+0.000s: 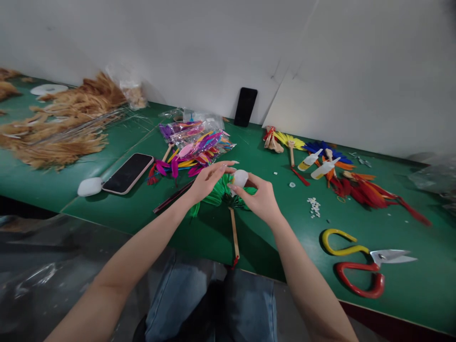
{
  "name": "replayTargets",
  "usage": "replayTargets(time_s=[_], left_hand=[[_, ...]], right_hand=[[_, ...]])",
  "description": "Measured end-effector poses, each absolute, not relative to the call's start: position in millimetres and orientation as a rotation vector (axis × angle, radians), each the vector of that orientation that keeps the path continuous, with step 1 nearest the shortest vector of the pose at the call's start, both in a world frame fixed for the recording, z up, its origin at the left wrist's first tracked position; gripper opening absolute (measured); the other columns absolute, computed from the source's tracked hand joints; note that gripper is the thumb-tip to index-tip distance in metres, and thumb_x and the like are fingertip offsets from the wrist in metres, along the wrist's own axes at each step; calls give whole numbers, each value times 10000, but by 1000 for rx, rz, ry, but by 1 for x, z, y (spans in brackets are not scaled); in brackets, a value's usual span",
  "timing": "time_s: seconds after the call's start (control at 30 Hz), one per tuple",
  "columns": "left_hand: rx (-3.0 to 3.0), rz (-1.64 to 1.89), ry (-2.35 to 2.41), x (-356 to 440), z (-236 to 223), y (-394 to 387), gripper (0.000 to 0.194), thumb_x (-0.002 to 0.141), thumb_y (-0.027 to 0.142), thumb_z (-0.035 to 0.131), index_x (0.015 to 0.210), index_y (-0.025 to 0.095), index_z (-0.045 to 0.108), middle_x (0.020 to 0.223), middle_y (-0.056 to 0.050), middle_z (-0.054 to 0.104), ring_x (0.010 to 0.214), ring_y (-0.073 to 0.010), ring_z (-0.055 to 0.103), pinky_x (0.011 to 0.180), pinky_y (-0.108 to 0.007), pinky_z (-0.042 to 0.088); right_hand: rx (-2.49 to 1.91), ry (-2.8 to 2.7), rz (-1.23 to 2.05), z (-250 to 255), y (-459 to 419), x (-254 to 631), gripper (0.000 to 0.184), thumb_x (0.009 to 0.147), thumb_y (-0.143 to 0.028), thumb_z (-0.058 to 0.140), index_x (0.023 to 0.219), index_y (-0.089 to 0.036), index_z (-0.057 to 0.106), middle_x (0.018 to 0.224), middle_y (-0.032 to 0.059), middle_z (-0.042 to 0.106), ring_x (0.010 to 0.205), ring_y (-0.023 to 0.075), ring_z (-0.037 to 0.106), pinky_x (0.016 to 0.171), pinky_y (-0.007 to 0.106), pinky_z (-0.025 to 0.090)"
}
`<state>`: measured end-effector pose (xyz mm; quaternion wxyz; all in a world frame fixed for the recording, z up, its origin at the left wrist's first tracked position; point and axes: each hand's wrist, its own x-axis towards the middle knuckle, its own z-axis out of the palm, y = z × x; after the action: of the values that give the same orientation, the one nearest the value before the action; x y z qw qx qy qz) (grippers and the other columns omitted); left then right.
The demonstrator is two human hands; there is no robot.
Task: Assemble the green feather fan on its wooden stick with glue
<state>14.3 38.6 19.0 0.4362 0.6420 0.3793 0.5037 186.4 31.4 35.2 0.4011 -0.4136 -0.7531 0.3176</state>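
Note:
My right hand (pixel 261 197) is closed around a small white glue bottle (pixel 240 178), which looks like the two bottles lying farther right. The bottle is tilted over a fan of green feathers (pixel 214 194), and its tip is hidden by my fingers. My left hand (pixel 209 179) reaches over the fan's left side with its fingers stretched out, close to the bottle. Whether those fingertips touch the bottle or feathers I cannot tell. From the fan a wooden stick handle (pixel 234 232) points toward me, with a red tassel (pixel 235 261) at its end.
Scissors (pixel 374 259) with yellow and red handles lie open at right, near white beads (pixel 313 207). Two glue bottles (pixel 324 168) rest beside red-orange feathers (pixel 366 190). Colorful bagged feathers (pixel 195 140), a phone (pixel 128 173), a white case (pixel 90 186) and tan feathers (pixel 67 123) lie left.

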Motion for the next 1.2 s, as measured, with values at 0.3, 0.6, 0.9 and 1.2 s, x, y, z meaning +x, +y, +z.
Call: replayTargets(time_s=[0.3,0.6,0.9,1.2], left_hand=[[1609,1233,936,15,21,37,403,920,440,371,1152,191,585,1004,-70,687,1027,-214,597,949,-364,415],[1650,1212,961,14,21,38,396,925,435,357,1152,202,583,1006,-63,689,1056,-217,582,969,-388,393],[1627,1220,951,15,20,38,401,921,443,359,1144,203,590,988,-65,694,1032,-223,593,950,-390,404],[1627,1223,940,14,21,38,396,924,431,363,1147,194,588,977,-65,695,1018,-214,599,932,-364,418]], right_hand=[[-1001,-2015,878,30,31,183,269,760,-395,642,904,-169,656,859,59,697,747,200,647,717,332,519],[-1022,-2047,909,28,32,183,266,758,-375,649,913,-159,653,856,67,696,739,197,647,704,327,513],[-978,-2045,925,27,31,184,272,757,-394,646,908,-169,649,866,62,695,756,197,647,709,325,515],[-916,-2037,1000,33,29,184,233,745,-380,659,851,-172,647,826,40,693,749,188,642,705,309,515]])
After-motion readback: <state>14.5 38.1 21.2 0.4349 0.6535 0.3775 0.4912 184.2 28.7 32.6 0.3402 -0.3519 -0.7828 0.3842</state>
